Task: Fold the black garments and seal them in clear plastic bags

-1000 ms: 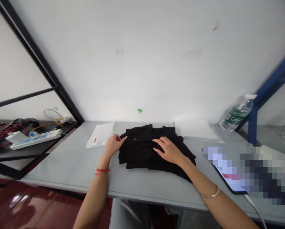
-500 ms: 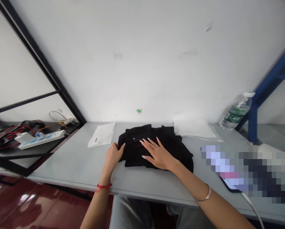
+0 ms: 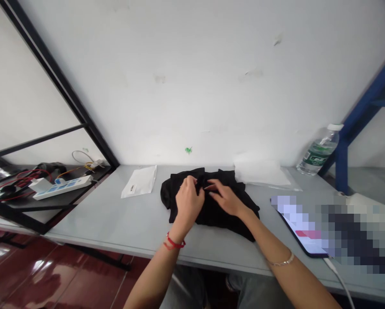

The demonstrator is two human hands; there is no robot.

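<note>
Fabric (image 3: 218,218), black and bunched into loose folds, is laid at the middle of the scene toward the far side of the table (image 3: 108,225). A raised fold near its middle is pinched between the thumb and bent fingers of the left hand (image 3: 189,201), which are closed around it. The left forearm is angled in from the near edge, with a red cord (image 3: 174,242) worn at the wrist. The right hand (image 3: 226,198) is held palm down over the fabric, its thumb and fingers parted and pointed left toward the pinched fold; whether any cloth is gripped by their tips cannot be told. A silver bangle (image 3: 281,261) is worn on the right forearm.

The grey tabletop is set against a scuffed white wall (image 3: 179,86) marked with a green scribble (image 3: 188,150). To the far right, a white packet (image 3: 261,174) is laid beside the fabric, and a bottle (image 3: 317,150) is leaned near a blue frame (image 3: 342,167). A phone (image 3: 303,236), partly pixelated, is joined to a white cable (image 3: 337,274). At left, a power strip (image 3: 63,187) is seen on a black shelf, above a red tiled floor (image 3: 63,274).

A barcode label is carried by the left packet (image 3: 140,181); its print and the bottle's green label are too small to be read.
</note>
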